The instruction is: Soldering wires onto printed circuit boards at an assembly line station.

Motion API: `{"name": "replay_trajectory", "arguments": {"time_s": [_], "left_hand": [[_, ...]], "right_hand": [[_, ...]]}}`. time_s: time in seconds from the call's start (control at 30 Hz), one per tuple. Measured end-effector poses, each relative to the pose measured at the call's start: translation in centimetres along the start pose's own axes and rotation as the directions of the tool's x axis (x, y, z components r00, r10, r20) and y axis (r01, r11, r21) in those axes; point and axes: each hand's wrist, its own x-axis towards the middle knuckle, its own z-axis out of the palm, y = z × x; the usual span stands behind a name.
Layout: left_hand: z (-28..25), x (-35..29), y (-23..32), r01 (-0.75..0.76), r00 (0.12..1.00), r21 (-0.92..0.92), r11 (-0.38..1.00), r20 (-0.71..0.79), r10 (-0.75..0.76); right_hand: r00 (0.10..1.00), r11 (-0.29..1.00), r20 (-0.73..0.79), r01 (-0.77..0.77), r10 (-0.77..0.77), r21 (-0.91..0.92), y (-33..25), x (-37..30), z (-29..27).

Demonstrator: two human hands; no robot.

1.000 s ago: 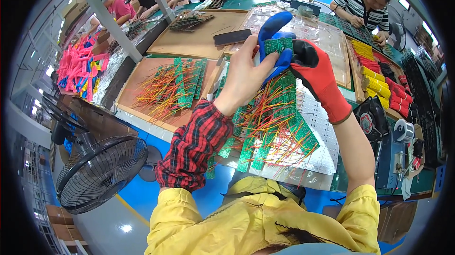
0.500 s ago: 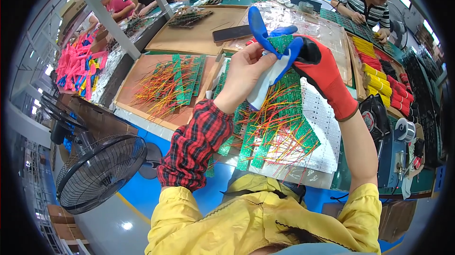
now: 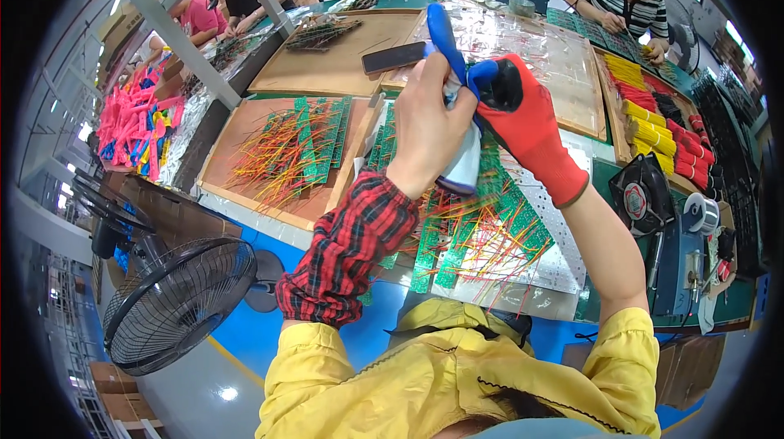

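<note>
Head view: at one o'clock, bare left hand [image 3: 433, 122] pinched a blue-and-white glove [image 3: 464, 160]; red-gloved right hand [image 3: 525, 112] clamped its blue part. Step seemed glove handling; next move likely called for finding the cuff, hard to discern.

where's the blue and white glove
The glove is in the head view's upper middle, between the bare left hand and red-gloved right hand, over wired boards.
</note>
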Motion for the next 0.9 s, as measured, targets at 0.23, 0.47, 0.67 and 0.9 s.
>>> {"name": "replay_trajectory", "arguments": {"time_s": [0.23, 0.47, 0.67, 0.9], "left_hand": [[-0.7, 1.5, -2.3, 0.43, 0.903, -0.656, 0.62, 0.315, -0.292], [-3.7, 0.8, -3.1, 0.609, 0.78, -0.447, 0.656, 0.49, -0.39], [-3.2, -0.2, -3.3, 0.499, 0.864, -0.648, 0.576, 0.326, -0.383], [-3.3, -0.1, -4.7, 0.009, 0.994, 0.073, 0.997, -0.108, -0.001]], "right_hand": [[0.998, 0.994, -0.056, -0.027, 0.033, 0.104, 2.4, 2.3, 0.2], [0.993, 0.919, 0.05, -0.121, 0.11, 0.376, 1.9, 2.3, 0.4], [0.974, 0.997, 0.218, -0.071, 0.067, 0.01, 0.6, 1.4, 1.1], [0.989, 0.979, 0.038, 0.146, -0.142, -0.14, 2.5, 2.0, 4.9]]}}
